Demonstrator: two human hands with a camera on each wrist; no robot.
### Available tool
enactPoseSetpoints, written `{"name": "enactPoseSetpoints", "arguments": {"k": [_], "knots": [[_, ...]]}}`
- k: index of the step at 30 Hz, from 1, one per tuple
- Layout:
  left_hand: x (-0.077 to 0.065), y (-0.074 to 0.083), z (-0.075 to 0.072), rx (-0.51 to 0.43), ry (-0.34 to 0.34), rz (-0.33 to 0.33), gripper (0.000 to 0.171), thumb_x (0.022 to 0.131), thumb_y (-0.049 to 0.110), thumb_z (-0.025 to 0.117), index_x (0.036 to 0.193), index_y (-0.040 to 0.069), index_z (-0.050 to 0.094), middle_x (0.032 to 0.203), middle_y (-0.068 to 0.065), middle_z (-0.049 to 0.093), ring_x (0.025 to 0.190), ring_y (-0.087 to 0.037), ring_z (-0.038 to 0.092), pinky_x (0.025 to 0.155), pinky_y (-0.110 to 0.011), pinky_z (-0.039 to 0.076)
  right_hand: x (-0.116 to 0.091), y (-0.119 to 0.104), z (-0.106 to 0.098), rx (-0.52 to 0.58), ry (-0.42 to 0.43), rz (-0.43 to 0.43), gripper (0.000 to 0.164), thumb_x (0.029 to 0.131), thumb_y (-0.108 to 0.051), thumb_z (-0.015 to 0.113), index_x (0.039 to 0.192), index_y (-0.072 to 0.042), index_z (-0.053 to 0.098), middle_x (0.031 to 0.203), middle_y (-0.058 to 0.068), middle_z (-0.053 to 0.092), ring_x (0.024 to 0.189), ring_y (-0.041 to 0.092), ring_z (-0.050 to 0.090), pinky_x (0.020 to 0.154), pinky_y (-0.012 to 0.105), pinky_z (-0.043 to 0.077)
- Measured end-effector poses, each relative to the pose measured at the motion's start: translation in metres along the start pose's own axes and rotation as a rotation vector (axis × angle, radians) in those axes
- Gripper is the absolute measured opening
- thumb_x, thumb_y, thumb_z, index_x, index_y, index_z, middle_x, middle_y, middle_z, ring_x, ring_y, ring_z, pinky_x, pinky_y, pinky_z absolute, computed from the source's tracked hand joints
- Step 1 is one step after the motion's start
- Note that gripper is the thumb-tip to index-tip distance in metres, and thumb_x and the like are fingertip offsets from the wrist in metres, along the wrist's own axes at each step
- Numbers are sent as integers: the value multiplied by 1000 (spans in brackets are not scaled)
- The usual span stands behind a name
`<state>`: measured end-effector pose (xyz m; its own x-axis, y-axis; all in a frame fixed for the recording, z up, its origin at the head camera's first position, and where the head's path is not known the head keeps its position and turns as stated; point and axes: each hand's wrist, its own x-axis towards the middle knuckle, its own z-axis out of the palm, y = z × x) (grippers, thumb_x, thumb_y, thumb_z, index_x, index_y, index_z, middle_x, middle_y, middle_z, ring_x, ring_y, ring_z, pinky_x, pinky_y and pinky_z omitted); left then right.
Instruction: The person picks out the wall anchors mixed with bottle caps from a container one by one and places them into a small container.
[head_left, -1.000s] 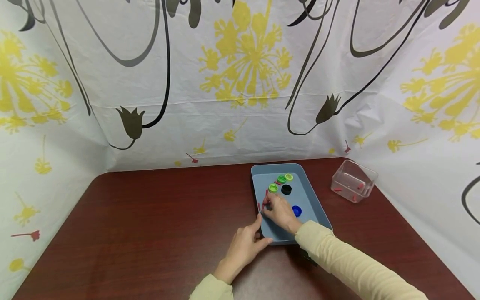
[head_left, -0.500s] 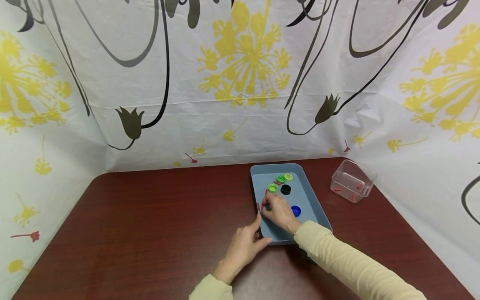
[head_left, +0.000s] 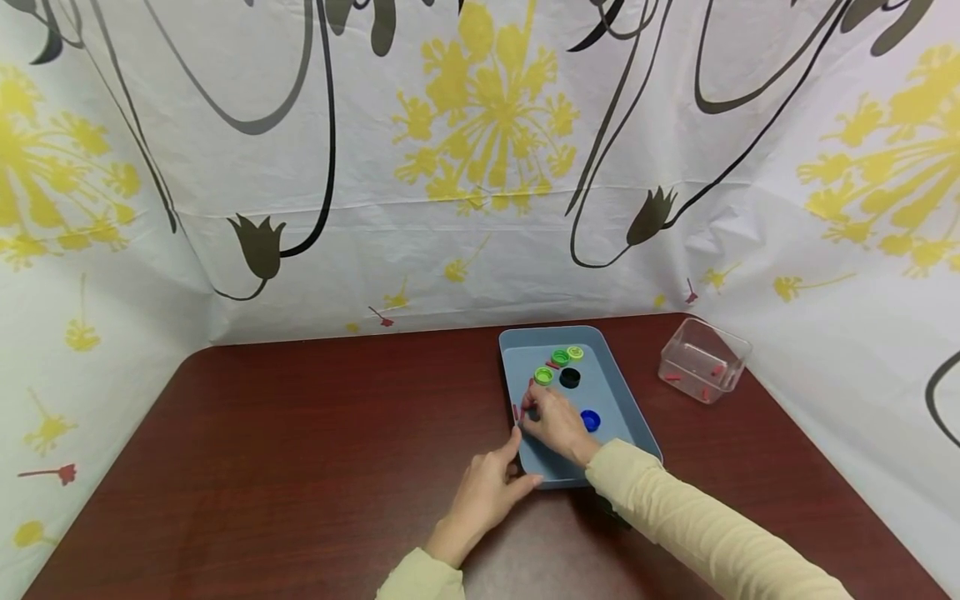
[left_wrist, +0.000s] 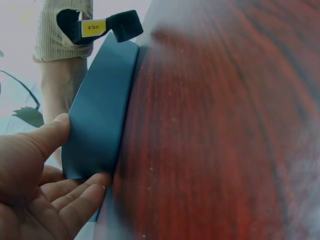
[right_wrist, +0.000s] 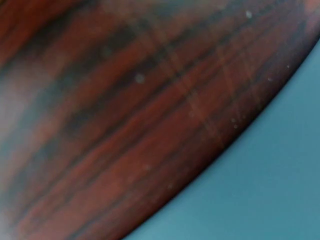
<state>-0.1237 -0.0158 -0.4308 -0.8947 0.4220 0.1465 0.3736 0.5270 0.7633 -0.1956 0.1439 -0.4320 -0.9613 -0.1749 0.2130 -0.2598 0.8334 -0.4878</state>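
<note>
My left hand (head_left: 483, 492) holds the near left corner of a blue-grey tray (head_left: 621, 417). In the left wrist view its thumb presses the rim of the tray wall (left_wrist: 102, 105) and its fingers lie round the corner. Over the tray's left side, my right hand (head_left: 557, 423) pinches a small red stick (head_left: 522, 412), partly hidden by the fingertips. Another red stick (head_left: 515, 412) stands close by against the left wall. The right wrist view catches only the table (right_wrist: 115, 125) and blue-grey tray surface (right_wrist: 260, 185); no fingers appear there.
In the tray sit a blue cap (head_left: 590, 421), a black cap (head_left: 570, 378), a light green cap (head_left: 543, 376), a green cap (head_left: 560, 357) and a yellow-green cap (head_left: 576, 352). A clear plastic box (head_left: 693, 385) with red sticks stands to the right. Patterned sheeting (head_left: 360, 250) borders the table.
</note>
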Motion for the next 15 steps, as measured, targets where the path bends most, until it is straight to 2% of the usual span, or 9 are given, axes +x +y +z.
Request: {"name": "enactPoseSetpoints", "arguments": {"k": [10,15], "knots": [[-1,1,-1,9,21,17,69,86,32,68,141,0,41,96,-15,71,83,-17,68,67,-27,50,1,1,1,0,10,-25,18,75,-7,76,85,-7,61,73,4,54,66,13,47,56,27,38],[-1,1,0,6,11,17,69,87,32,68,141,-1,41,96,-16,71,83,-18,68,66,-26,50,-1,2,1,-4,3,-13,19,74,-9,77,84,-7,61,71,3,52,64,13,46,55,27,37]]}}
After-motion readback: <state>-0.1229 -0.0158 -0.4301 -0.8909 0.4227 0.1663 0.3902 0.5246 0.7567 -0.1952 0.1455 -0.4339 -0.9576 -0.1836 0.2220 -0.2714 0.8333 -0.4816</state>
